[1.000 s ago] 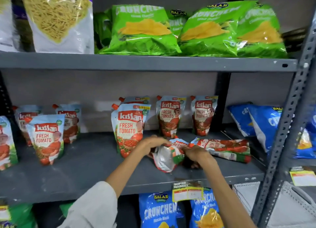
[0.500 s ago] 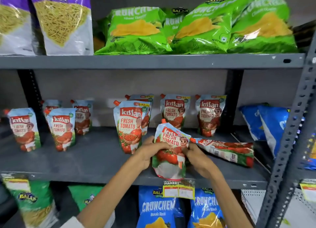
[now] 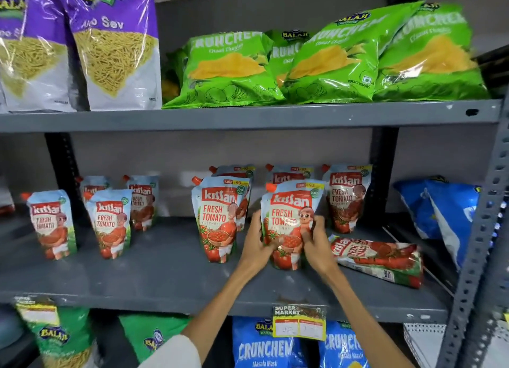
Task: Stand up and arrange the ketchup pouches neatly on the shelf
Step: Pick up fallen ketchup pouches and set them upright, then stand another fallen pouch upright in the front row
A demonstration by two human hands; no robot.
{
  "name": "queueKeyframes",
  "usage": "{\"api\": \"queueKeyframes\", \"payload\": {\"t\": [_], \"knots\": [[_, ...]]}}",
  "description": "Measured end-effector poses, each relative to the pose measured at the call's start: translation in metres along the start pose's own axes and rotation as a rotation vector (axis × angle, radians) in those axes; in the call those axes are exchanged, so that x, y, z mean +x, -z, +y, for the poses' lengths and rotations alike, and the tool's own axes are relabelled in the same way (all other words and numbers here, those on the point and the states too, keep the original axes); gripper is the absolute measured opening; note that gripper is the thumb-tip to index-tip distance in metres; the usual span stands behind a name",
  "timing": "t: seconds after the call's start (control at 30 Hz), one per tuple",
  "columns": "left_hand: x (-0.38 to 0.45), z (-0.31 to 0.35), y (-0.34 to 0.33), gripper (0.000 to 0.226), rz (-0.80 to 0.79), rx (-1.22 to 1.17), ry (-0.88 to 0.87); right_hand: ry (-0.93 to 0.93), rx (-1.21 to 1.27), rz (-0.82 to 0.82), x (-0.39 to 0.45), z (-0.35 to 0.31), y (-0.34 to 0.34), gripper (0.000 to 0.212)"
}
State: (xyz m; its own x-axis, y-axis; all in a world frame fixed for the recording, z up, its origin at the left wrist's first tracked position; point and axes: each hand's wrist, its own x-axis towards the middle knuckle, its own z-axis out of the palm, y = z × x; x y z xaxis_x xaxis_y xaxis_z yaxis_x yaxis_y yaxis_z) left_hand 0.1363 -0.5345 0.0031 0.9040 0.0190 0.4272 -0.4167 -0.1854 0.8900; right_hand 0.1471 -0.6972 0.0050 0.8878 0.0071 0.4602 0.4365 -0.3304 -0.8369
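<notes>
We have just raised the pouch (image 3: pixel 289 224) upright on the shelf (image 3: pixel 165 271); our left hand (image 3: pixel 257 242) and right hand (image 3: pixel 314 239) grip its sides. Right of the grip, one lying pouch (image 3: pixel 377 260) remains.

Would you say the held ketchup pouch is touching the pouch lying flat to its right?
Apart. The head view shows bare grey shelf and the right hand between the held pouch and the flat pouch.

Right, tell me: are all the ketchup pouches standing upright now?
No, one ketchup pouch lies flat on the shelf, right of the one both hands hold.
</notes>
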Motion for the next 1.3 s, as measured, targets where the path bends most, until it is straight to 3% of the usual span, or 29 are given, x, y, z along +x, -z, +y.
{"api": "queueKeyframes", "payload": {"t": [0.27,0.37,0.47,0.57,0.67,0.77,0.83,0.93,1.03,1.1,1.23,1.3], "knots": [[0.005,-0.017,0.002,0.071,0.015,0.094,-0.022,0.024,-0.075,-0.023,0.012,0.017,-0.002,0.012],[-0.017,-0.010,-0.010,0.093,0.295,0.335,-0.074,-0.018,-0.113,-0.060,0.010,0.018,0.012,0.019],[-0.041,0.004,-0.033,0.068,0.446,0.300,-0.145,-0.015,-0.236,0.046,0.013,0.015,0.040,0.013],[-0.051,0.015,-0.073,0.035,0.291,0.156,-0.059,-0.055,-0.303,0.107,0.020,0.013,0.066,0.018],[-0.054,0.032,-0.124,0.019,0.064,-0.146,0.346,-0.101,-0.507,0.024,0.028,0.017,0.097,0.021],[-0.046,0.061,-0.161,0.032,-0.161,-0.587,0.817,-0.223,-0.781,-0.057,0.034,0.020,0.131,0.015],[-0.040,0.069,-0.171,0.041,-0.255,-0.704,0.951,-0.354,-0.933,-0.220,0.039,0.020,0.145,0.020],[-0.033,0.067,-0.192,0.054,-0.289,-0.663,0.930,-0.510,-0.971,-0.449,0.040,0.015,0.162,0.019],[-0.027,0.063,-0.203,0.054,-0.205,-0.674,0.920,-0.500,-1.007,-0.522,0.039,0.015,0.165,0.013],[-0.026,0.058,-0.204,0.044,-0.188,-0.616,0.917,-0.497,-0.971,-0.496,0.037,0.017,0.165,0.016],[-0.035,0.050,-0.205,0.004,-0.138,-0.493,0.805,-0.494,-0.854,-0.291,0.033,0.029,0.162,0.019],[-0.036,0.048,-0.206,0.023,-0.102,-0.499,0.740,-0.481,-0.811,-0.155,0.033,0.037,0.162,0.021]]}}
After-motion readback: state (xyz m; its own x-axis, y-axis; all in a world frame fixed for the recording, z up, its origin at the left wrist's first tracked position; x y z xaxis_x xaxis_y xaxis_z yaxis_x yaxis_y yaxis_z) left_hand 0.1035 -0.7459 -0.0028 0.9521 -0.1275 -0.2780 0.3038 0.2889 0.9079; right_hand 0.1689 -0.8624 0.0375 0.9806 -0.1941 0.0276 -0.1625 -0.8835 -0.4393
